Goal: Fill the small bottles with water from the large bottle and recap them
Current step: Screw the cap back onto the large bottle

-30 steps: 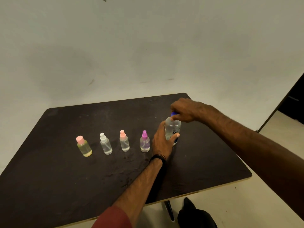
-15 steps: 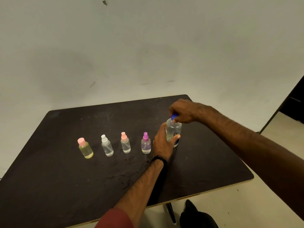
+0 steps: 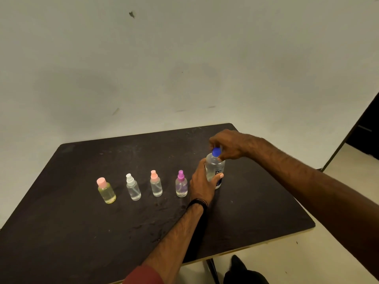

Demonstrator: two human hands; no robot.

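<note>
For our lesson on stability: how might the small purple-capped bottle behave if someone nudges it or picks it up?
The purple-capped bottle stands tall on a narrow base, so a nudge near its cap would probably tip it. It looks like clear plastic, probably light and fairly stiff. Its round body could roll across the table if it fell over.

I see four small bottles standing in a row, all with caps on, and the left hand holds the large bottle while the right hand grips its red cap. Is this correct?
Not quite: the cap is blue, not red, as the head view shows. The rest stands: four capped small bottles in a row, the left hand holding the large bottle, the right hand gripping its cap.
</note>
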